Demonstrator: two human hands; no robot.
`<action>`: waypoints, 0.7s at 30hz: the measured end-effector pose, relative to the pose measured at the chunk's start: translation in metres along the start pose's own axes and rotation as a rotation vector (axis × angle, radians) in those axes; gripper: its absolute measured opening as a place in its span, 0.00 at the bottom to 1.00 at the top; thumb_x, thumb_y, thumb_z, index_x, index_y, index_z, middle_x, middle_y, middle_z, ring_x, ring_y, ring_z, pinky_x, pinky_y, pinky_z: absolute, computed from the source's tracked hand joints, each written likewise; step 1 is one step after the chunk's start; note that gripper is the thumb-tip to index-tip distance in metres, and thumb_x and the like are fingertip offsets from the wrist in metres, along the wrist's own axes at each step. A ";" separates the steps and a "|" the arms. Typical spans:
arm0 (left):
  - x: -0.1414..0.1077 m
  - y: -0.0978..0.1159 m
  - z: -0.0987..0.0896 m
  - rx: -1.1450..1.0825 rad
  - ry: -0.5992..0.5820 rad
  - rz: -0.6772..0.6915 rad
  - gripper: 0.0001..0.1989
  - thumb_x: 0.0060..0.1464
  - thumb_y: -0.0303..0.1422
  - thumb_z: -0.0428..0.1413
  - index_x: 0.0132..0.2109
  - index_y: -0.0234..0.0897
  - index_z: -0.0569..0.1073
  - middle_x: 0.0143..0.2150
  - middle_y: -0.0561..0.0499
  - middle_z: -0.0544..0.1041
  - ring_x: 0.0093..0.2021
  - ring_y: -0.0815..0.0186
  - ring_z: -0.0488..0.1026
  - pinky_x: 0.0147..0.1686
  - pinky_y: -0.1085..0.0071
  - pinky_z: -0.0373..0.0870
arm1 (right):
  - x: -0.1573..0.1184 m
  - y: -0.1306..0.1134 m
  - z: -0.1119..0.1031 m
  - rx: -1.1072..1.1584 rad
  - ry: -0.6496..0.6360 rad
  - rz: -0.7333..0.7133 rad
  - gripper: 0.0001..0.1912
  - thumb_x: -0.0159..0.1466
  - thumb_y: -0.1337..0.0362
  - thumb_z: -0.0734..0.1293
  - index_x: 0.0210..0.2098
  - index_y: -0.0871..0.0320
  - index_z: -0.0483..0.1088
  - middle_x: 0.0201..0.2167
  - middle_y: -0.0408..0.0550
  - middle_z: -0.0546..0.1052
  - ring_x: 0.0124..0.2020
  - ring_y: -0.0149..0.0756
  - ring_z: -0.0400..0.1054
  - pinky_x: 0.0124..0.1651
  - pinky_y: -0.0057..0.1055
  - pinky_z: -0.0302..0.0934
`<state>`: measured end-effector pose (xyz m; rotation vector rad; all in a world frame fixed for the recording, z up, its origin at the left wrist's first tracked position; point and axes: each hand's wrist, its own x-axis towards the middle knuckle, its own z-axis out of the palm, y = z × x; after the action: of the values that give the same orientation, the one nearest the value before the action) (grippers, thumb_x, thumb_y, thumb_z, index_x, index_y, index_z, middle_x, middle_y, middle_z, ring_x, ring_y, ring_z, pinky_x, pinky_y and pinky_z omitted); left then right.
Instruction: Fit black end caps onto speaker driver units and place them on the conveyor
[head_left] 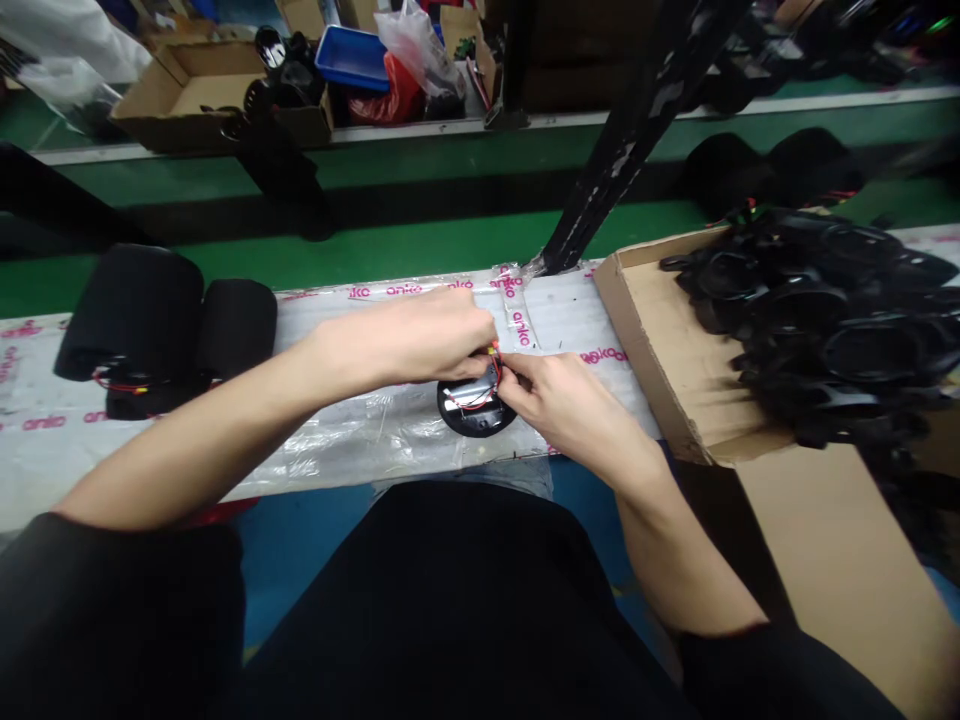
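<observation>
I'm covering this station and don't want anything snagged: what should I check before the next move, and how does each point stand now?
1. Round black housing resting on the plastic-wrapped bench: ok, its open side with the silver part faces up.
2. Left hand and right hand both at the housing: ok, fingers curled near the red wire.
3. Secure grip on the wire: cannot tell, the fingers hide the contact.
4. Red-and-yellow connector fully joined: cannot tell, too small and partly covered.
5. Cardboard box clear of the right hand: ok, there is a gap between them.
</observation>
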<state>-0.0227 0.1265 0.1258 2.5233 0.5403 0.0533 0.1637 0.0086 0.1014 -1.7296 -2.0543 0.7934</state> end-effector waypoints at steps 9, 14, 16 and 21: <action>-0.106 0.002 0.050 -0.102 0.527 -0.008 0.06 0.66 0.38 0.65 0.45 0.41 0.81 0.42 0.48 0.85 0.42 0.61 0.83 0.44 0.67 0.80 | 0.036 0.008 -0.013 0.049 -0.210 -0.251 0.16 0.78 0.61 0.60 0.47 0.54 0.81 0.34 0.46 0.84 0.34 0.38 0.76 0.40 0.31 0.62; -0.107 0.004 0.100 0.148 0.807 0.139 0.10 0.62 0.31 0.69 0.49 0.42 0.79 0.43 0.47 0.84 0.45 0.59 0.81 0.45 0.61 0.81 | 0.054 0.006 -0.016 -0.003 -0.230 -0.358 0.16 0.78 0.57 0.61 0.50 0.54 0.81 0.39 0.49 0.85 0.41 0.43 0.79 0.47 0.36 0.67; -0.100 0.007 0.105 0.196 0.805 0.167 0.12 0.62 0.30 0.68 0.51 0.41 0.78 0.46 0.46 0.84 0.47 0.57 0.80 0.46 0.60 0.82 | 0.046 0.006 -0.018 -0.063 -0.168 -0.349 0.19 0.80 0.56 0.59 0.56 0.54 0.79 0.45 0.51 0.85 0.43 0.45 0.79 0.49 0.40 0.68; -0.093 0.020 0.092 0.217 0.640 0.180 0.08 0.68 0.29 0.62 0.52 0.39 0.77 0.48 0.45 0.84 0.48 0.57 0.80 0.46 0.60 0.81 | -0.010 0.016 -0.014 0.047 0.279 -0.342 0.12 0.74 0.60 0.70 0.55 0.53 0.74 0.43 0.50 0.82 0.41 0.41 0.77 0.44 0.38 0.72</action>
<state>-0.0867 0.0278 0.0659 2.7378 0.5778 0.9369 0.1865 0.0028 0.1034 -1.3244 -2.0384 0.4613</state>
